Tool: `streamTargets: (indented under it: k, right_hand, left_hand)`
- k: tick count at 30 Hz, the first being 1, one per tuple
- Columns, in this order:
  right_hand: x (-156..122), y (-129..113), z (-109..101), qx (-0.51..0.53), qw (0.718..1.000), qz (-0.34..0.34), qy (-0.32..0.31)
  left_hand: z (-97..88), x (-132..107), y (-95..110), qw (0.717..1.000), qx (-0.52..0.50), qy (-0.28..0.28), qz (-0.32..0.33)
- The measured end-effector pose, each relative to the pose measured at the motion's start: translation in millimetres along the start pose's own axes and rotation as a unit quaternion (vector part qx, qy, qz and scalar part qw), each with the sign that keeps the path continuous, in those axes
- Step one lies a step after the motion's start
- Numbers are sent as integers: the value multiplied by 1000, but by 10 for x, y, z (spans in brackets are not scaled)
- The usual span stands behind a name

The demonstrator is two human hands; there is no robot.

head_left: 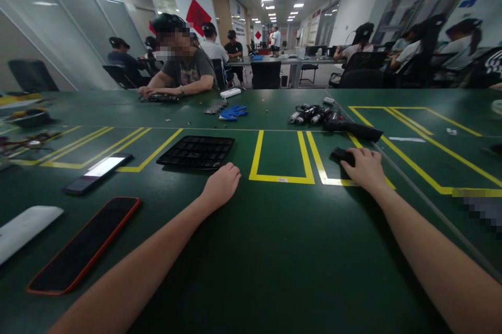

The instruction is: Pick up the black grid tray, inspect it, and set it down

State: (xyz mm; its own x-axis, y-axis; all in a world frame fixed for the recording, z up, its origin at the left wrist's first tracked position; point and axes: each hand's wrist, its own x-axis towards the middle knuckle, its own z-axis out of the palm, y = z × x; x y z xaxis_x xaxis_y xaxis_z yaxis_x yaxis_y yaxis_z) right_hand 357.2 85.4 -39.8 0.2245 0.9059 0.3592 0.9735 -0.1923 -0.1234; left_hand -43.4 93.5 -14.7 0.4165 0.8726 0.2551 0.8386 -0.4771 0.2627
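1. Right hand [366, 171], right of centre in the frame: fingers close around one end of a small black object [342, 155], its other end showing to the left, above a yellow tape outline [318, 159].
2. Left hand [220, 186], centre of frame: fingers curl inward; cannot tell whether they hold anything.
3. Black gridded tray [194, 152], left of centre: lies flat just beyond the left hand; contact cannot be made out.
4. Beyond the right hand: a long black tool [355, 129], next to a cluster of black-and-silver devices [309, 114].
5. Upper middle of the green bench [270, 250]: blue glove [234, 112], near a white bar [230, 93].
6. Left of frame: phone with bright screen [100, 172]; orange-edged phone [84, 245] at lower left; white object [27, 229] at the left edge.
7. Upper left: a co-worker [198, 70] sits across the bench, forearms on it.
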Motion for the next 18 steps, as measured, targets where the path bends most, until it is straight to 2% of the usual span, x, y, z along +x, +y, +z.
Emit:
streamTargets:
  k: [2, 3, 4, 6, 7, 8, 9, 10, 12, 15, 17, 18]
  right_hand:
    - [2, -10, 2, -7, 1000, 6, 1]
    - [-2, -20, 2, -9, 1000, 7, 2]
    - [-6, -31, -2, -12, 1000, 5, 3]
    - [-16, -54, -15, -15, 1000, -3, 6]
    - [-18, -65, -24, -15, 1000, -5, 4]
    - [-19, -74, -33, -13, 1000, -5, 0]
    - [-19, -81, -40, -11, 1000, -2, -6]
    - [-17, -85, -45, -6, 1000, 3, -11]
    - [-13, -85, -41, 9, 1000, 6, -10]
    - [-7, -59, -7, 41, 999, -4, 6]
    - [0, -29, 22, 58, 998, -5, 5]
    - [6, -12, 35, 61, 998, -4, 1]
  left_hand:
    - [-38, 27, -14, 986, -144, 36, -74]
    - [-77, 47, -29, 960, -241, 57, -135]
    - [-130, 69, -52, 914, -344, 78, -201]
    - [-271, 110, -132, 783, -526, 120, -309]
    - [-352, 126, -189, 721, -587, 140, -339]
    - [-432, 139, -255, 679, -622, 156, -356]
    - [-506, 150, -328, 668, -623, 171, -369]
    - [-571, 159, -404, 682, -598, 183, -380]
    - [-660, 182, -550, 734, -515, 202, -395]
    - [-697, 252, -721, 831, -323, 201, -406]
    - [-681, 325, -798, 893, -126, 132, -411]
    - [-669, 365, -830, 910, -28, 76, -408]
